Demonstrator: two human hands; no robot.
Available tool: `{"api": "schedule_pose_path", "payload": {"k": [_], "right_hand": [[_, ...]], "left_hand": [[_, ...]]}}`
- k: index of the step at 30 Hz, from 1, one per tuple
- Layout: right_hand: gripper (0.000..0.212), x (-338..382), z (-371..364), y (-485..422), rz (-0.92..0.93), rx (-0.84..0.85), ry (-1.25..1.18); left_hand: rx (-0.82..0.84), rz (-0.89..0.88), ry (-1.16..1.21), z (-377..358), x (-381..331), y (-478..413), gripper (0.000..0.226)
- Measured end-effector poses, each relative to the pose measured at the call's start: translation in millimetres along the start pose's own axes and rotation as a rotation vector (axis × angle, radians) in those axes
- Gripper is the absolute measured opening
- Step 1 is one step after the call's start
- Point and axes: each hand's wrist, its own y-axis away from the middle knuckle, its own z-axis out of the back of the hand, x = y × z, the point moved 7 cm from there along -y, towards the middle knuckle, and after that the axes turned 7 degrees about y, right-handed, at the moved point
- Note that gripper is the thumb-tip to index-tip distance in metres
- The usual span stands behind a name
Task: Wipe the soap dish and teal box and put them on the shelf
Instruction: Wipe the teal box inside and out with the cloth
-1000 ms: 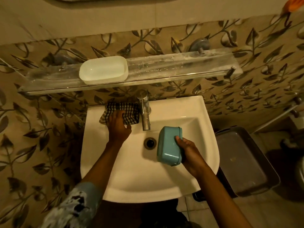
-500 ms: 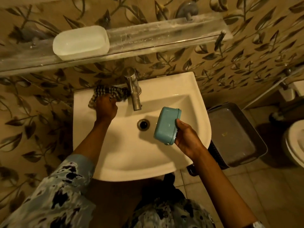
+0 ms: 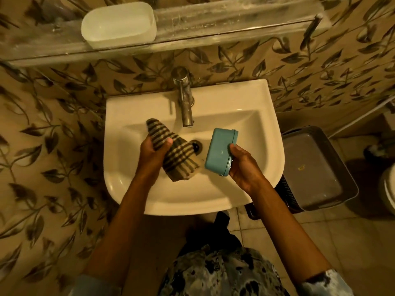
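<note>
A teal box [image 3: 220, 151] is tilted on edge above the sink basin, gripped from its right side by my right hand [image 3: 243, 167]. My left hand [image 3: 152, 151] holds a checked cloth [image 3: 173, 154] just left of the box, over the drain; cloth and box are slightly apart. A translucent white soap dish [image 3: 118, 23] sits on the left part of the glass shelf [image 3: 235, 20] above the tap.
A white sink [image 3: 213, 99] with a metal tap [image 3: 184, 99] stands against the leaf-patterned wall. A grey tray-like bin [image 3: 316, 167] sits on the floor to the right, next to a toilet edge [image 3: 388, 189].
My left hand has lifted the cloth from the sink's back left ledge and brought it forward over the basin beside the box. The view has tilted downward.
</note>
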Motion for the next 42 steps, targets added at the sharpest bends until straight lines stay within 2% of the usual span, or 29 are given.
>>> {"api": "schedule_pose_path", "payload": {"k": [3,5,8,12,16,19,23,25,28,30,32,34,38,42], "right_hand": [[0.022,-5,-1,-1,-0.012,-0.004,0.029],[0.025,-7,-1,-1,-0.016,-0.005,0.05],[0.027,-8,-4,-1,-0.009,-0.001,0.104],[0.025,-1,-2,0,0.0,-0.051,0.086],[0.022,8,14,-1,0.0,-0.094,-0.104],[0.023,8,18,2,-0.014,-0.059,-0.246],[0.037,6,25,6,-0.093,-0.056,-0.413],[0.04,8,28,8,-0.113,-0.041,-0.423],[0.037,7,24,12,-0.132,-0.024,-0.366],[0.034,4,22,15,-0.14,-0.031,-0.293],[0.034,0,23,15,-0.135,-0.044,-0.319],[0.032,0,27,17,-0.143,-0.041,-0.358],[0.031,10,25,22,-0.131,0.008,-0.238],[0.034,24,27,21,-0.117,-0.051,-0.337]], "left_hand": [[0.01,-0.243,-0.261,-32,-20,11,0.025],[0.069,-0.395,-0.336,-60,-32,17,0.02],[0.132,-0.506,-0.398,-96,-33,21,0.021],[0.241,-0.466,-0.666,-140,-9,19,0.04],[0.409,-0.461,-0.747,-161,21,30,0.05],[0.465,-0.515,-0.735,-162,31,42,0.042],[0.463,-0.51,-0.723,-144,47,67,0.039],[0.508,-0.496,-0.713,-138,59,82,0.045],[0.479,-0.49,-0.683,-136,65,88,0.052],[0.445,-0.482,-0.685,-143,60,80,0.054],[0.433,-0.446,-0.657,-151,49,67,0.052],[0.46,-0.406,-0.646,-162,38,54,0.051],[0.499,-0.345,-0.616,-174,21,35,0.055],[0.546,-0.428,-0.612,-172,22,49,0.052]]}}
